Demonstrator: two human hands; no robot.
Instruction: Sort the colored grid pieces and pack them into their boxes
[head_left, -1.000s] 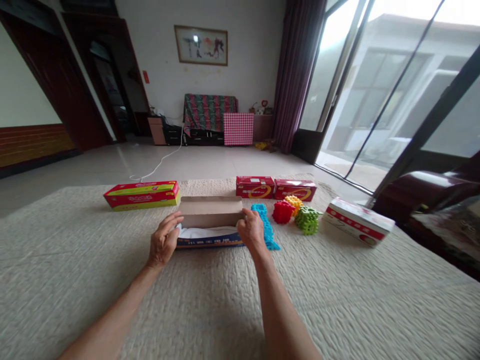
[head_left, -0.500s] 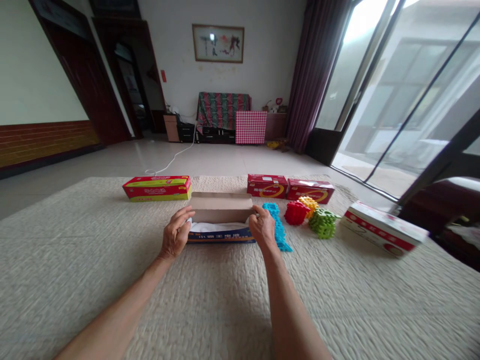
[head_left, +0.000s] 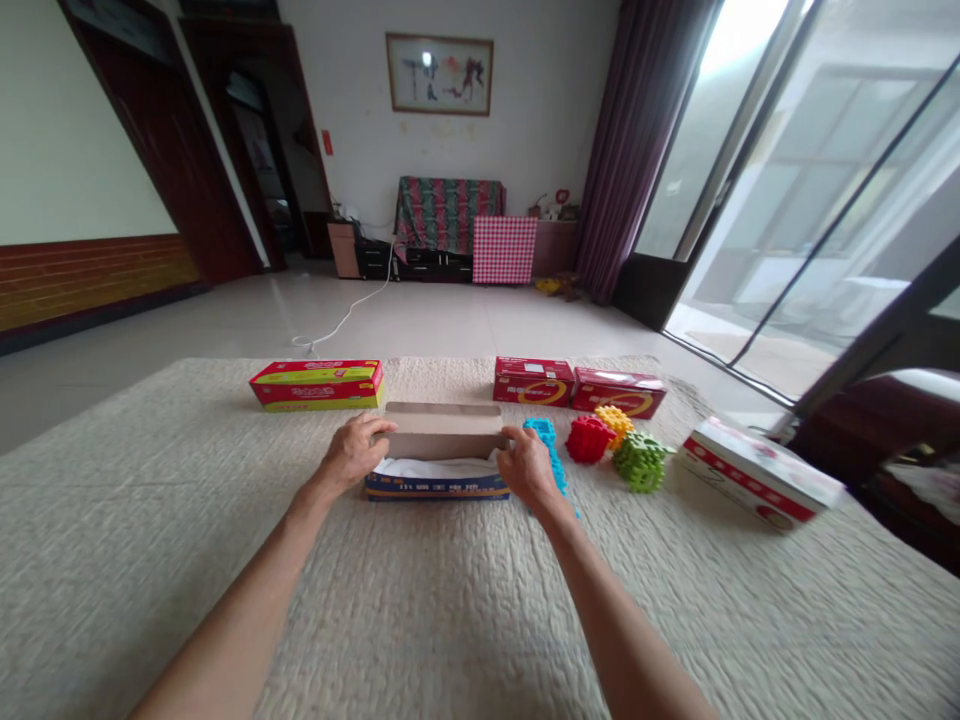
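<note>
A dark blue cardboard box with white lettering lies in front of me with its lid raised at the back. White cloth-like lining shows inside it. At the left end, my left hand pinches the upper corner of the box, fingers over the edge. My right hand grips the matching corner at the right end, thumb and fingers closed on the cardboard. Just beyond that hand stands a blue plastic block piece, partly covered by the hand and wrist.
On the cream quilted cover sit a red-and-yellow box, two red boxes, and a white-and-red box. Right of centre are red, yellow and green openwork plastic cubes.
My left hand has shifted up and its fingers now reach further over the box's corner. The raised lid leans slightly lower. The camera view has tilted a little.
</note>
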